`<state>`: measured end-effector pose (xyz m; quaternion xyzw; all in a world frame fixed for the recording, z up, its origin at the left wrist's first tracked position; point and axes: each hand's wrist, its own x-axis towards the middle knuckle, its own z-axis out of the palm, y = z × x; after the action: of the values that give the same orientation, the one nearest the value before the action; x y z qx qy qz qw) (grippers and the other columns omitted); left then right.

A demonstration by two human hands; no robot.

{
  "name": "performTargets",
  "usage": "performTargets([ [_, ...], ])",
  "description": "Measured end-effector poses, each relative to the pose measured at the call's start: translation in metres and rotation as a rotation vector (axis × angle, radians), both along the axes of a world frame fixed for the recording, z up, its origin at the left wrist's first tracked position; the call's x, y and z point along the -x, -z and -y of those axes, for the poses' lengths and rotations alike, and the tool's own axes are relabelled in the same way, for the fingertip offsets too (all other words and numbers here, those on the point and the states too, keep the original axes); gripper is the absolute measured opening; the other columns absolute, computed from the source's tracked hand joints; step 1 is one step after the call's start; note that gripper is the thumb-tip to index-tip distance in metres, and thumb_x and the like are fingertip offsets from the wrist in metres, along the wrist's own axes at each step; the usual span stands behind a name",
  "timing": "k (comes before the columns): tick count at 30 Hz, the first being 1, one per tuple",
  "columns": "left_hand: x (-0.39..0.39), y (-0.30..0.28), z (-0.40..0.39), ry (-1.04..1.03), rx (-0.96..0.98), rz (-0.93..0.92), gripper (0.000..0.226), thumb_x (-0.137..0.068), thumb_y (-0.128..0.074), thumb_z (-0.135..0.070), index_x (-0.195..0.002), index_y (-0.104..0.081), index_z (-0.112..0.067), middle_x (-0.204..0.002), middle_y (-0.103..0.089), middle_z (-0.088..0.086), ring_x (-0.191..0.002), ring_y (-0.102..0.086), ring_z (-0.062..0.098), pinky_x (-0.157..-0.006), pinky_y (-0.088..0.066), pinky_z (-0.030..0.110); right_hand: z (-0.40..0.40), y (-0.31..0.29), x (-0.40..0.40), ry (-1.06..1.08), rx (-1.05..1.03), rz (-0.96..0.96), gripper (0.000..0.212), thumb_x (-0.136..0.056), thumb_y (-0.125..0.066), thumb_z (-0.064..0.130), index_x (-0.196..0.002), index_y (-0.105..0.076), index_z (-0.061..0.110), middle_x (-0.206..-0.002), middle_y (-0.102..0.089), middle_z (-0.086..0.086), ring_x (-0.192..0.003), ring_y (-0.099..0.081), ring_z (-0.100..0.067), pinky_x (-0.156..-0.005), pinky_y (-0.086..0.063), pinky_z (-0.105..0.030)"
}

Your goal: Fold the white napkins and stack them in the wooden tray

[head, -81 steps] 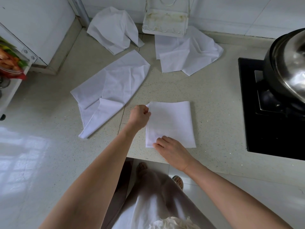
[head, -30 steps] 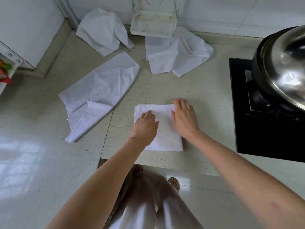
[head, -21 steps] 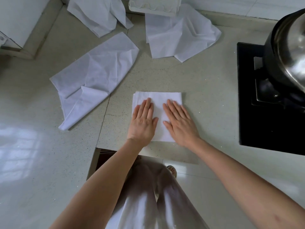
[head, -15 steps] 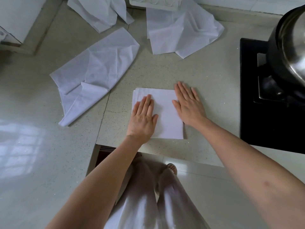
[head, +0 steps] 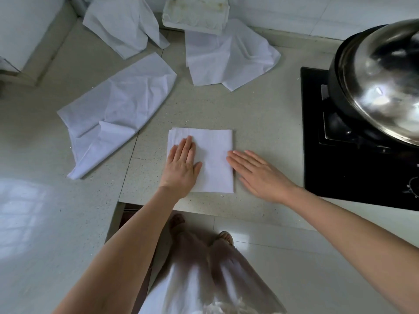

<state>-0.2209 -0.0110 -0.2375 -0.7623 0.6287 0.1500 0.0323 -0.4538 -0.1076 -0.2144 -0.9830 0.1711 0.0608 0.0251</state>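
I am pressing my left hand (head: pixel 181 167) flat, fingers together, on the folded napkin (head: pixel 210 155) to pin its layers while my right hand (head: pixel 258 175), fingers straight and slightly spread, is lying at its right edge to flatten the crease.

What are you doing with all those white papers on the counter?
A person is folding white napkins. The left hand lies flat on a folded napkin and presses it down, while the right hand is open at its right edge. Three unfolded napkins lie crumpled farther back on the counter, waiting their turn. A pot sits on the stove at the right. No wooden tray shows.
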Motion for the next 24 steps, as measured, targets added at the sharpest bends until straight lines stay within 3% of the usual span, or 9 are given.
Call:
performTargets([
  [2, -0.002, -0.002, -0.001, 0.023, -0.017, 0.006, 0.072, -0.097, -0.007, -0.052, -0.151, 0.006, -0.006, -0.158, 0.020, 0.006, -0.145, 0.019, 0.017, -0.117, 0.014, 0.032, 0.024, -0.002, -0.014, -0.147, 0.093, -0.014, 0.055, -0.088, -0.039, 0.006, -0.143, -0.038, 0.002, -0.150, -0.036, -0.014, -0.138, -0.036, -0.026, -0.117, -0.015, -0.039],
  [5, -0.006, -0.004, 0.001, 0.022, -0.033, -0.072, 0.089, -0.092, -0.023, -0.067, -0.151, 0.006, -0.007, -0.158, 0.020, 0.003, -0.145, 0.020, 0.014, -0.116, 0.015, 0.030, 0.053, -0.005, -0.042, -0.371, 0.213, -0.055, 0.053, -0.086, -0.030, -0.001, -0.133, -0.054, 0.003, -0.141, -0.049, -0.014, -0.130, -0.048, -0.025, -0.114, -0.028, -0.038],
  [9, -0.009, -0.005, 0.003, -0.028, 0.009, -0.240, 0.110, -0.078, -0.049, -0.074, -0.152, 0.000, -0.009, -0.159, 0.015, -0.004, -0.145, 0.017, 0.009, -0.116, 0.014, 0.027, 0.061, 0.000, -0.072, -0.430, 0.245, -0.131, 0.049, -0.074, -0.069, -0.009, -0.122, -0.062, -0.001, -0.128, -0.060, -0.017, -0.117, -0.059, -0.028, -0.104, -0.043, -0.040],
  [12, -0.017, -0.005, 0.004, 0.003, 0.021, -0.278, 0.117, -0.072, -0.056, -0.075, -0.152, -0.001, -0.010, -0.159, 0.015, -0.005, -0.145, 0.017, 0.008, -0.117, 0.013, 0.027, 0.061, 0.005, -0.076, -0.377, 0.213, -0.105, 0.062, -0.062, -0.078, -0.013, -0.121, -0.061, -0.004, -0.126, -0.060, -0.020, -0.112, -0.062, -0.030, -0.096, -0.050, -0.040],
  [14, -0.024, -0.006, 0.007, 0.055, 0.020, -0.284, 0.117, -0.071, -0.058, -0.074, -0.152, -0.003, -0.010, -0.160, 0.013, -0.003, -0.145, 0.015, 0.009, -0.118, 0.012, 0.028, 0.056, 0.009, -0.077, -0.345, 0.248, -0.050, 0.050, -0.069, -0.065, -0.014, -0.118, -0.062, -0.006, -0.121, -0.062, -0.023, -0.107, -0.065, -0.030, -0.089, -0.054, -0.039],
  [17, -0.031, -0.015, 0.023, 0.183, -0.083, -0.225, 0.116, -0.073, -0.061, -0.070, -0.153, 0.000, -0.012, -0.160, 0.015, 0.001, -0.146, 0.016, 0.014, -0.115, 0.014, 0.027, 0.030, 0.017, -0.081, -0.169, 0.373, -0.220, 0.037, -0.078, -0.046, 0.000, -0.105, -0.070, -0.005, -0.104, -0.069, -0.023, -0.091, -0.070, -0.029, -0.076, -0.058, -0.033],
  [19, -0.027, -0.026, 0.035, 0.246, -0.161, -0.152, 0.109, -0.077, -0.064, -0.062, -0.153, -0.003, -0.013, -0.160, 0.013, 0.002, -0.146, 0.015, 0.018, -0.115, 0.011, 0.028, 0.002, 0.016, -0.081, 0.029, 0.367, -0.376, 0.033, -0.069, -0.062, 0.009, -0.098, -0.072, -0.004, -0.094, -0.071, -0.023, -0.079, -0.071, -0.028, -0.064, -0.057, -0.029],
  [22, -0.012, -0.039, 0.040, 0.053, -0.151, -0.321, 0.081, -0.086, -0.065, -0.041, -0.150, -0.025, -0.013, -0.160, -0.010, 0.001, -0.147, -0.007, 0.016, -0.115, -0.009, 0.025, -0.035, 0.001, -0.090, 0.273, 0.170, -0.432, 0.034, -0.042, -0.068, 0.009, -0.072, -0.075, -0.004, -0.069, -0.069, -0.024, -0.054, -0.066, -0.032, -0.043, -0.048, -0.023],
  [24, -0.005, -0.046, 0.028, -0.107, -0.095, -0.492, 0.059, -0.093, -0.059, -0.034, -0.146, -0.037, -0.019, -0.154, -0.031, -0.006, -0.140, -0.032, 0.016, -0.109, -0.024, 0.024, -0.046, -0.029, -0.102, 0.350, -0.008, -0.467, 0.033, -0.046, -0.076, 0.008, -0.077, -0.074, -0.003, -0.075, -0.068, -0.023, -0.065, -0.067, -0.035, -0.050, -0.053, -0.028],
])
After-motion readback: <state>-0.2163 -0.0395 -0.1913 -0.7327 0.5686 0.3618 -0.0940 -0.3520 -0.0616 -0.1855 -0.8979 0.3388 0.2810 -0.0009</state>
